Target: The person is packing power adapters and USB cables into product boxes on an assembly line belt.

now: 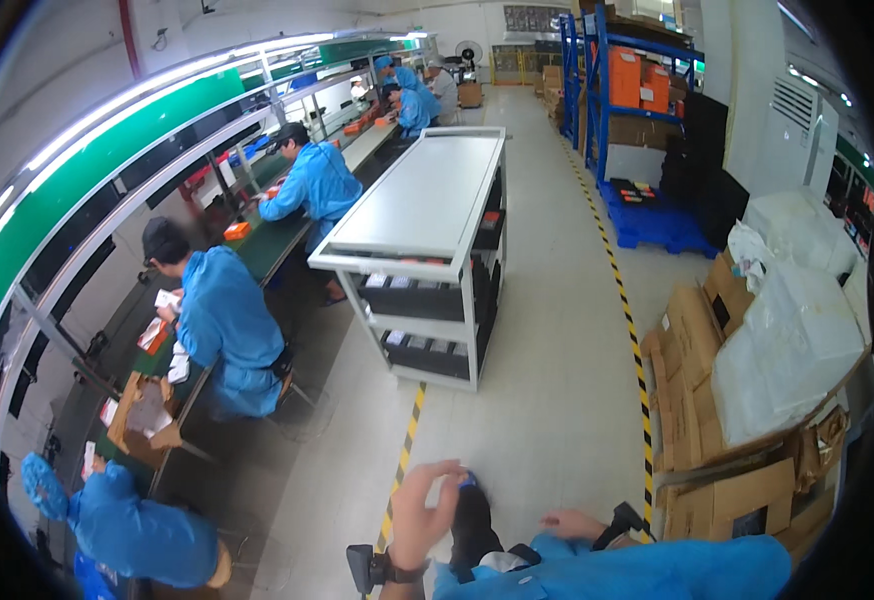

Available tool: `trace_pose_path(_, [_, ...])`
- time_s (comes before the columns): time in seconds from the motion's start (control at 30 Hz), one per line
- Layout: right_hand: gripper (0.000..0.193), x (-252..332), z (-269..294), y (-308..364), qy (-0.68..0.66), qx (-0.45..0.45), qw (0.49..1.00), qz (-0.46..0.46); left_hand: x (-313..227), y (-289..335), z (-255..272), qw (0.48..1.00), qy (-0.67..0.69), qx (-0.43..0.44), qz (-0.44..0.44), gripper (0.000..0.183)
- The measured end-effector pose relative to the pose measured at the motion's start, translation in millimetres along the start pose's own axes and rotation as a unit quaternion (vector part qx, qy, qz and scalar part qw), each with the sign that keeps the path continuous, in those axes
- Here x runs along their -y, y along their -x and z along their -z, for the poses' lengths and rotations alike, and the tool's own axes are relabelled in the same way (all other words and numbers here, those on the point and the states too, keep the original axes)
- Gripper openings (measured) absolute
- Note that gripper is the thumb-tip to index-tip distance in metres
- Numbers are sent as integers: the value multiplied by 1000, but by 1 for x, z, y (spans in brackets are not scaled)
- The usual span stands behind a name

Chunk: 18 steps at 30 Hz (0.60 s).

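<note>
My left hand [425,508] is raised over the floor at the lower middle, fingers loosely bent and apart, with nothing in it. Around that wrist is a dark strap carrying a small black device [365,568]. Lower right of it, my right hand [572,524] hangs near my blue smock [617,575], fingers loosely extended and no object visible in them; part of it is hidden by the sleeve. Another black device [625,522] sits at the right wrist. Ahead, out of reach of both hands, stands a white metal trolley [422,200] with black trays [412,300] on its lower shelves.
Along the left, several people in blue smocks [222,315] sit at a long green workbench [282,250]. An open carton [147,410] stands on the bench. Flattened cardboard [687,370] and plastic-wrapped bundles [792,350] line the right. Farther off are a blue rack [602,110] and blue pallet [657,225].
</note>
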State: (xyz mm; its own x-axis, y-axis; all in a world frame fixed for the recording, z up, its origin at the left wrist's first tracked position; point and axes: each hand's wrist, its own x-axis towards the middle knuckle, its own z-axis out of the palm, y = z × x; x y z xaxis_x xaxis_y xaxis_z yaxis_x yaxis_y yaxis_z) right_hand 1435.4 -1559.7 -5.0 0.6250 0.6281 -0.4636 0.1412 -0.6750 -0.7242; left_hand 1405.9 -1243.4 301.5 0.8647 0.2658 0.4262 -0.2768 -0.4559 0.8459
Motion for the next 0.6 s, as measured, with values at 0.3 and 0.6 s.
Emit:
trace_pose_path(0.3, [45,-8,145,-92,-160,-27,975,-150,271,-76,-50,960,-153,225,65,18])
trace_pose_path(0.6, [37,11,268,-235,-157,-88,974,-135,260,-291,-97,985,-155,-62,36,27])
